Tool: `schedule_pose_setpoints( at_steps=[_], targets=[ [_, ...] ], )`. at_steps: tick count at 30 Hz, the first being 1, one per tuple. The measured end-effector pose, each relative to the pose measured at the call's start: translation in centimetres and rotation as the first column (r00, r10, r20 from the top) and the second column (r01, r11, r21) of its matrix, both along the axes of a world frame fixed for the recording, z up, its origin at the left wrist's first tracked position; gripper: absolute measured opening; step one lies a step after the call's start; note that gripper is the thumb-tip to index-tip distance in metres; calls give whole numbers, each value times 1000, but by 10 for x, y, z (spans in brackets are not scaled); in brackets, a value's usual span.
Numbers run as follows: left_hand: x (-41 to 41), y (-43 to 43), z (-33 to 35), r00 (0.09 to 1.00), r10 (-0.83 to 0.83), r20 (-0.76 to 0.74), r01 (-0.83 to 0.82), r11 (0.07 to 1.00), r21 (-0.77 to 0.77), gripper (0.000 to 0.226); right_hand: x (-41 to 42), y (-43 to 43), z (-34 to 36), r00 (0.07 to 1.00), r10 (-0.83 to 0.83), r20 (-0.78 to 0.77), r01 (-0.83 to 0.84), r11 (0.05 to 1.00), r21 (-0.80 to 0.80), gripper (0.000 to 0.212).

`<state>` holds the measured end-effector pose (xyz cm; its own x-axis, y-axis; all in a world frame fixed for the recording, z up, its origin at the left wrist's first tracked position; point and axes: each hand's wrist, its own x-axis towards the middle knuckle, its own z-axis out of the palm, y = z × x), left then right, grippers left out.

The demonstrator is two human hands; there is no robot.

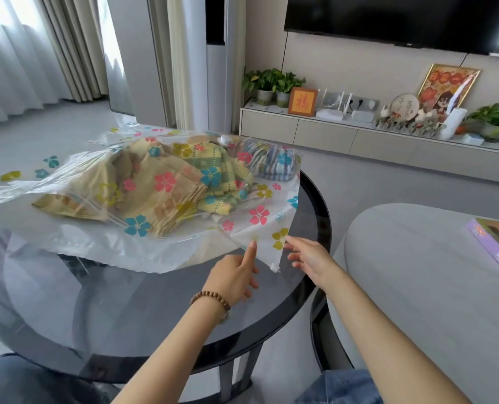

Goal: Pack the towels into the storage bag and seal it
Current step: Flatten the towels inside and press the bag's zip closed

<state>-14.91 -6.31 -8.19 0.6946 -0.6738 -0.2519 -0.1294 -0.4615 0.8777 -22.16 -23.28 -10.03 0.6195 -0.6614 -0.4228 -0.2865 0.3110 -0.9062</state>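
Living rm, glass table (125, 316). Storage bag (96, 252) prob slick, floppy; towels (166, 199) soft, light. Take at zip corner. L hand (232, 277) index on bag, R hand (309, 258) spread; neither grips.

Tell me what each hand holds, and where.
Nothing is gripped. The left hand touches the storage bag near its front corner with one straight finger; the right hand hovers open beside it.

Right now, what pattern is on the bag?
The bag is clear with pink, blue and yellow flowers; head view.
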Motion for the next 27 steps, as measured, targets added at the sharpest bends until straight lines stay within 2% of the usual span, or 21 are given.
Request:
schedule_pose_setpoints(
  at_steps=[2,4,7,10,14,17,19,22,27],
  targets=[
    [-2,-5,-5,989,-63,-135,76,993,91,68,4,0,1,1000,13,8,-13,1000,15,15],
    [-5,-9,-8,963,-52,-266,70,996,58,64,6,2,2,996,82,-27,-84,995,-53,14],
    [-8,-14,-12,914,4,-407,-15,1000,-25,55,4,14,3,966,205,-157,-238,945,-227,16],
    [-15,-20,-17,898,32,-440,-69,995,-69,48,0,19,3,972,219,-87,-232,954,-190,20],
    [-23,-27,-17,879,119,-461,-208,967,-148,29,-10,22,3,973,222,-64,-231,943,-239,20],
    [-29,-31,-17,899,107,-424,-208,958,-198,34,-20,22,4,986,152,68,-146,986,-83,16],
    [-38,-32,-19,898,70,-435,-192,951,-242,40,-27,19,4,988,112,103,-113,994,-1,17],
    [-51,-32,-24,859,60,-508,-234,930,-285,39,-42,18,1,988,153,39,-150,987,-56,19],
    [-56,-37,-28,854,33,-520,-213,932,-291,43,-59,16,-4,978,207,7,-204,970,-132,26]
  ],
)
